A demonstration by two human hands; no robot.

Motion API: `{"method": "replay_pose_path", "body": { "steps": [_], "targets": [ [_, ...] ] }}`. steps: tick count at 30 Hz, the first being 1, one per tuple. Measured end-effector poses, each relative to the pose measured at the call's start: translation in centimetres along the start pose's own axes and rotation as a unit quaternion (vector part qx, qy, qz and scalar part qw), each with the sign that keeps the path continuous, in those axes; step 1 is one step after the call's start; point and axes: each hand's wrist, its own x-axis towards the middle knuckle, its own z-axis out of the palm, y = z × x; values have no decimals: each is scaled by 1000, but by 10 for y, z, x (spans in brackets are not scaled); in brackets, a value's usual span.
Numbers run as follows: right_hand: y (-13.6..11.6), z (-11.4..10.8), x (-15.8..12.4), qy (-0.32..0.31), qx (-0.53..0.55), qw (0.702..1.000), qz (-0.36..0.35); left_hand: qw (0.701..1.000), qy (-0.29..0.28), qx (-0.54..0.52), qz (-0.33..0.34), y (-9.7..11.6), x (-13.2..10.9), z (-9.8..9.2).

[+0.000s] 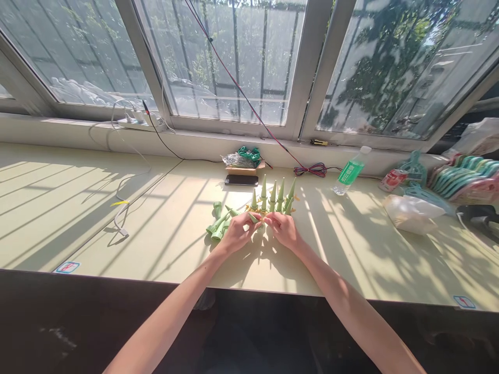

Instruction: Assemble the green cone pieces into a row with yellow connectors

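Cones (273, 197), at least five, stand upright; left fingers (245, 216) pinch another cone (253, 218); right fingers (275, 218) bunched, hold unclear

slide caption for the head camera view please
The left hand holds a green cone beside the right hand, with more cones standing behind on a sunlit table.

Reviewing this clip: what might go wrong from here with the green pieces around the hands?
The right hand works close in front of the standing green cones, so a knuckle might tip one over. The loose green pieces lie right beside the left hand, which could nudge them and set them rolling. The held cone in the left hand's fingers might slip.
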Motion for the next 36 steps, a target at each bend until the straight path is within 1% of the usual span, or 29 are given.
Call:
{"method": "replay_pose_path", "body": {
  "steps": [2,5,8,11,13,15,17,20,22,25,32,36],
  "targets": [
    [2,0,1,13,-2,1000,11,1000,-6,-24,-11,-1,1,-1],
    [6,1,2,29,-15,999,9,998,-6,-56,-29,-3,1,-3],
    [10,5,3,12,-32,999,12,995,24,-78,-52,-5,3,-7],
    [11,8,3,-6,-48,998,27,992,68,-73,-73,0,12,-19],
    [10,9,4,-17,-58,998,36,990,105,-31,-94,6,26,-32],
    [8,9,4,-28,-66,997,42,986,139,-9,-97,12,46,-44],
    [6,9,4,-35,-73,996,44,986,147,21,-79,17,69,-53],
    [6,9,5,-41,-68,996,44,981,160,80,-71,20,101,-56],
    [7,9,5,-43,-57,997,44,980,144,110,-82,20,115,-53],
    [9,10,5,-42,-48,997,45,977,124,151,-83,19,124,-47],
    [8,10,5,-47,-53,996,51,981,92,163,-60,9,121,-38],
    [7,9,5,-49,-50,996,54,979,83,175,-64,3,118,-34]
  ]
}}
